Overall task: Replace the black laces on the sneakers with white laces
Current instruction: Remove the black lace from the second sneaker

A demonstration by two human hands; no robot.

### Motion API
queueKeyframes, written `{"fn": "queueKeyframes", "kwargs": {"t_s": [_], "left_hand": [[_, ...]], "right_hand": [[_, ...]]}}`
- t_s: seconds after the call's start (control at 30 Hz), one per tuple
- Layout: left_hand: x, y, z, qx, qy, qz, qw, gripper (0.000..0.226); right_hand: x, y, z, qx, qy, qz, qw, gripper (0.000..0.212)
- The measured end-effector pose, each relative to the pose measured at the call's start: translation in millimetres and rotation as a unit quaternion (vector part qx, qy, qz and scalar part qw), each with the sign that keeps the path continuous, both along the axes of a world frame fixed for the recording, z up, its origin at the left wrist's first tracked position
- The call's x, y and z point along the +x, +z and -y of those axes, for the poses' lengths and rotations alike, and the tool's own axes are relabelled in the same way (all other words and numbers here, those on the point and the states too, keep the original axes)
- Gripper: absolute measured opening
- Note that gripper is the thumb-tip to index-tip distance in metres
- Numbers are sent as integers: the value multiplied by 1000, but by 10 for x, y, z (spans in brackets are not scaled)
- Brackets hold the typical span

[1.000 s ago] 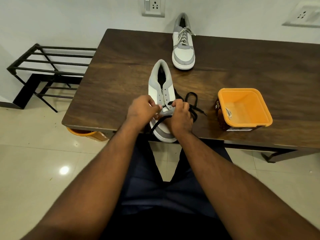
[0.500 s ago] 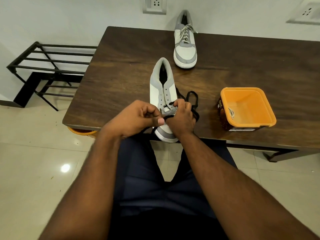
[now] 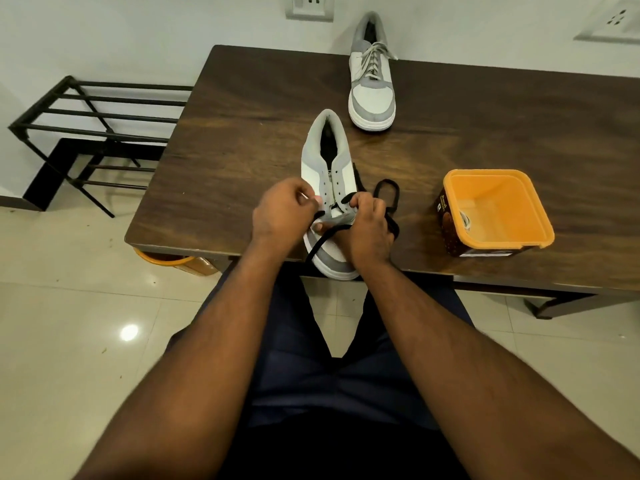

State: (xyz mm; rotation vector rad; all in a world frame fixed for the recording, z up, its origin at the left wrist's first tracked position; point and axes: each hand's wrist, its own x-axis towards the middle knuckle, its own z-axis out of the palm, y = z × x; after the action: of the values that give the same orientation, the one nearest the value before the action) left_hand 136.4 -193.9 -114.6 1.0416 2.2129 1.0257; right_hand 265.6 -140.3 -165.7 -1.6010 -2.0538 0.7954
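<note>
Dark wood tabletop [image 3: 263,109] vs pale wall [image 3: 138,26] w/ two sockets [image 3: 309,5]. Black metal rack [image 3: 83,133] at left on glossy cream tile floor [image 3: 69,341], light glare [image 3: 129,332].

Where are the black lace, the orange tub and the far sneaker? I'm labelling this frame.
black lace [image 3: 387,194], head view, on its loop right of the near shoe.
orange tub [image 3: 485,174], head view, far rim.
far sneaker [image 3: 372,102], head view, toe cap.

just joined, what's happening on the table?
A person is unlacing the near sneaker at the table edge. The left hand and right hand both pinch its black lace, mostly pulled free. The far sneaker already has white laces. An orange tub sits right.
</note>
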Motion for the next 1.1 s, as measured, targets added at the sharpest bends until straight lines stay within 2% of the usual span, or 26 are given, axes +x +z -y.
{"fn": "queueKeyframes", "kwargs": {"t_s": [0.1,0.2,0.27,0.37,0.47,0.6,0.67,0.73,0.77,0.87,1.03,1.1], "left_hand": [[194,-94,-44,-88,-37,-149,984,18],[202,-152,-82,-117,-36,-159,980,19],[138,-153,-95,-125,-64,-108,984,19],[21,-5,32,-101,-167,-24,981,18],[-129,214,357,-107,-262,29,959,14],[-405,482,833,-122,-338,178,916,13],[-466,485,883,-118,-289,157,937,14],[-418,414,807,-57,-154,133,977,13],[-368,377,745,-15,-87,144,986,14],[-146,271,536,72,29,239,968,20],[162,230,381,135,36,336,931,15],[253,252,333,176,33,387,905,18]], "right_hand": [[9,4,-7,1,6,12,1000,46],[7,14,-1,-4,6,15,1000,49],[8,14,-2,-7,7,19,1000,50],[12,20,-6,-7,10,24,1000,47],[14,38,1,-17,9,11,1000,55],[-10,76,14,-27,2,10,1000,74],[-9,78,7,-25,-2,19,1000,75],[-6,73,17,-24,1,25,999,75],[-18,91,21,-23,4,29,999,75],[-4,186,43,14,14,74,997,73],[29,639,126,164,48,69,983,57],[-19,989,109,159,77,42,983,65]]}}
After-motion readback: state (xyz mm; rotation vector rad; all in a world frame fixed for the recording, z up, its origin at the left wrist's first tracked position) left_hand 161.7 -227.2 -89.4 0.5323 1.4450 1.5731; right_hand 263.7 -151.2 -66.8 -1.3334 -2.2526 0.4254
